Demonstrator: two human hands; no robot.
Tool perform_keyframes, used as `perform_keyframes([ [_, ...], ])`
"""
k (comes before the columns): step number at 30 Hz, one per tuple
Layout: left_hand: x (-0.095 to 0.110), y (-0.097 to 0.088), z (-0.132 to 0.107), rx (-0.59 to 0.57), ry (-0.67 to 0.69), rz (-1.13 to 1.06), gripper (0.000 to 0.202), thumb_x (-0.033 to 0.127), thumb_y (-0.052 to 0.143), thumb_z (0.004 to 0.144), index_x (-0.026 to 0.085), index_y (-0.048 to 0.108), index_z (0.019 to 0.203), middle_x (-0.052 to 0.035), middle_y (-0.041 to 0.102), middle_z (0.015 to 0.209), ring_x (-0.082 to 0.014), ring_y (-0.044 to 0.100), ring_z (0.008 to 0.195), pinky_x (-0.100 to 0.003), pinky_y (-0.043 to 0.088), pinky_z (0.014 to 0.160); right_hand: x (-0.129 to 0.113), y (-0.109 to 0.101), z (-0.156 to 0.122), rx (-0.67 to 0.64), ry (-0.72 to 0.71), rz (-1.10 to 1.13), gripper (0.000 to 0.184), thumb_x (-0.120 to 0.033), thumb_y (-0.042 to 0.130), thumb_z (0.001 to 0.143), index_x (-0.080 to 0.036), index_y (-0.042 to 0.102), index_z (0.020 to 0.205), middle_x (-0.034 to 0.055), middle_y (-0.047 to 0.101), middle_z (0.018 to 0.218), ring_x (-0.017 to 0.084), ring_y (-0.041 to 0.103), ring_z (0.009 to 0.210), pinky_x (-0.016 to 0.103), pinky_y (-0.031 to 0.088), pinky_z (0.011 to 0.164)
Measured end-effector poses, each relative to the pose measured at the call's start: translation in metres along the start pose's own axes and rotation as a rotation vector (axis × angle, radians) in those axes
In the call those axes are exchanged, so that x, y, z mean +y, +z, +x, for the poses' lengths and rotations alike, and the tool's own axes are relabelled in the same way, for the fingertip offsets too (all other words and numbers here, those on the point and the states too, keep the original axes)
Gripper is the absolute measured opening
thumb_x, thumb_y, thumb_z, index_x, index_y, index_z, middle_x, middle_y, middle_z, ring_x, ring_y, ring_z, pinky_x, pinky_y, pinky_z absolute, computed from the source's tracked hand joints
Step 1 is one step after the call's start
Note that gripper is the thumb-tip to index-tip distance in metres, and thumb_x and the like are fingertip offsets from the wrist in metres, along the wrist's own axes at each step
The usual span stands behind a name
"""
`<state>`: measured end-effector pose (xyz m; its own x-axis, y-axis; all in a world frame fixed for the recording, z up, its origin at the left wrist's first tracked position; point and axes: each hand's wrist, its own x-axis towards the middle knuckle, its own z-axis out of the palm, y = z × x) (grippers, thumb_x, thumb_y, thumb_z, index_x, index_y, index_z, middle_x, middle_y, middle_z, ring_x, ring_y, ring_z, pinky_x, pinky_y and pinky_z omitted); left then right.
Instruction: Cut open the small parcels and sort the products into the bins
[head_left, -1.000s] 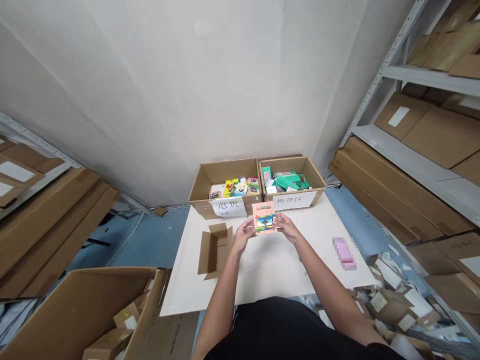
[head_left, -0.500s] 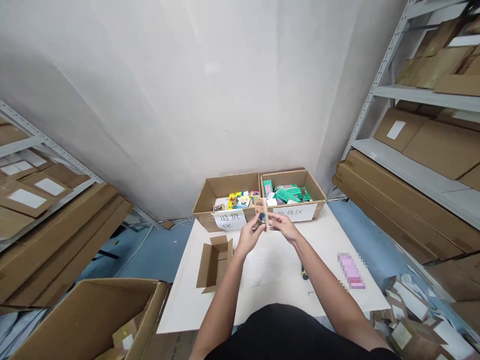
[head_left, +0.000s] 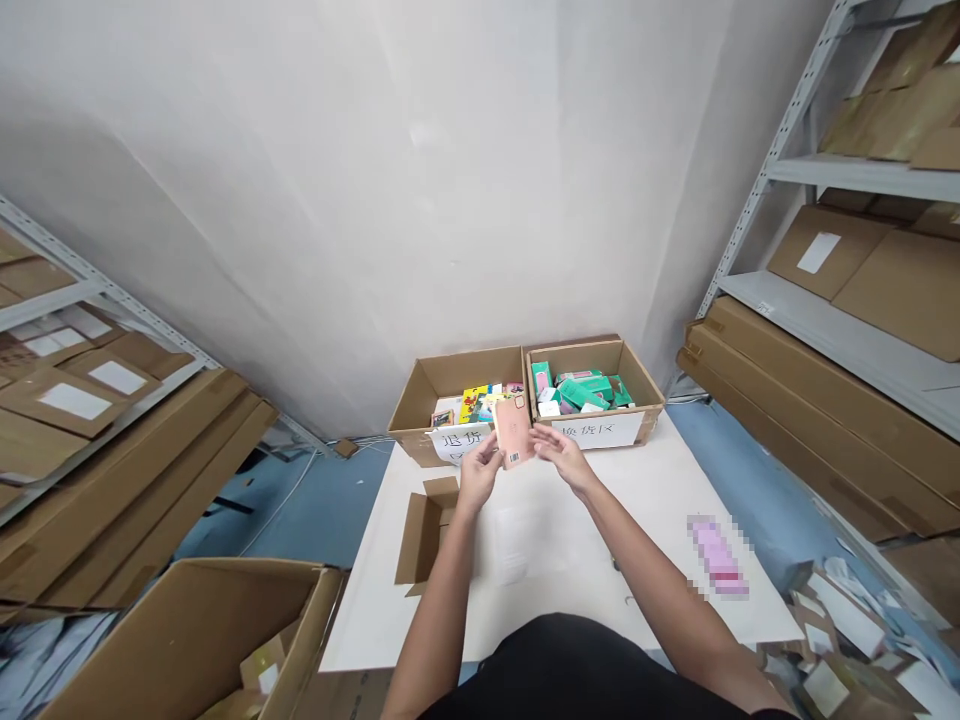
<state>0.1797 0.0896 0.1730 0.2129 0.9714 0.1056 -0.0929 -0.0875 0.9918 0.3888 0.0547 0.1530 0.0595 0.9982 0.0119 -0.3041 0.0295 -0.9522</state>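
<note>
Just turned over, the booklet (head_left: 514,432) is bringing its barcode (head_left: 514,457) into view at twelve o'clock; the left hand (head_left: 478,470) is gripping it, the loosely spread right hand (head_left: 561,456) perhaps touching its edge.

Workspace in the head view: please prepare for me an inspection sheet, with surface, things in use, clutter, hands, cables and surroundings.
Surface: white table.
Things in use: pink booklet, barcode showing; at the far edge, left box with colourful items, right box with mostly green packages, both with paper signs.
Clutter: small open carton, left; pixelated pink item, right.
Hands: left hand holds the booklet; right hand at its right edge, contact unclear.
Cables: one pale cable on the blue floor, left.
Surroundings: left shelf and right shelf bearing cartons; loose parcels, lower right.
</note>
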Motion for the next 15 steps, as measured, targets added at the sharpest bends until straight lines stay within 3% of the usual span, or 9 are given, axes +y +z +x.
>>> perform_keyframes([
  [2,0.0,-0.008,0.003,-0.012,-0.051,-0.043,0.079,0.052,0.089,0.074,0.015,0.07,0.141,-0.0154,0.078,0.126,-0.0295,0.075,0.111,-0.045,0.063,0.096,0.002,-0.006,0.006,0.101,-0.002,0.017,0.071,-0.051,0.094,0.068,-0.028,0.074,0.132,0.0101,0.073,0.135,0.029,0.068,0.123,0.046,0.056,0.104],
  [6,0.0,-0.015,0.007,-0.044,-0.109,-0.081,0.08,0.051,0.091,0.072,0.017,0.069,0.141,-0.0146,0.075,0.13,-0.0263,0.075,0.105,-0.043,0.064,0.093,0.001,-0.012,0.012,0.031,0.056,0.071,0.065,-0.051,0.094,0.066,-0.022,0.076,0.121,0.0098,0.079,0.114,0.027,0.074,0.103,0.039,0.06,0.086],
  [10,-0.003,-0.015,0.01,-0.005,-0.078,-0.016,0.073,0.051,0.089,0.075,0.017,0.072,0.137,-0.014,0.078,0.123,-0.0277,0.074,0.109,-0.045,0.063,0.097,-0.002,-0.012,0.012,0.024,0.074,0.077,0.058,-0.049,0.094,0.066,-0.021,0.074,0.113,0.0075,0.08,0.103,0.023,0.075,0.084,0.031,0.057,0.069],
  [13,-0.002,-0.008,0.011,0.142,0.054,0.158,0.059,0.051,0.085,0.08,0.021,0.077,0.129,-0.0125,0.075,0.129,-0.0278,0.071,0.12,-0.045,0.059,0.105,-0.004,-0.009,0.012,0.014,0.055,0.102,0.056,-0.05,0.091,0.071,-0.024,0.068,0.114,0.0073,0.081,0.105,0.024,0.076,0.086,0.031,0.058,0.07],
  [15,-0.001,0.001,0.009,0.155,0.119,0.249,0.051,0.052,0.079,0.086,0.023,0.077,0.129,-0.0114,0.072,0.135,-0.0269,0.069,0.124,-0.043,0.06,0.105,-0.005,-0.004,0.012,-0.017,0.017,0.116,0.054,-0.049,0.089,0.075,-0.026,0.065,0.117,0.0074,0.081,0.111,0.026,0.077,0.095,0.037,0.061,0.079],
])
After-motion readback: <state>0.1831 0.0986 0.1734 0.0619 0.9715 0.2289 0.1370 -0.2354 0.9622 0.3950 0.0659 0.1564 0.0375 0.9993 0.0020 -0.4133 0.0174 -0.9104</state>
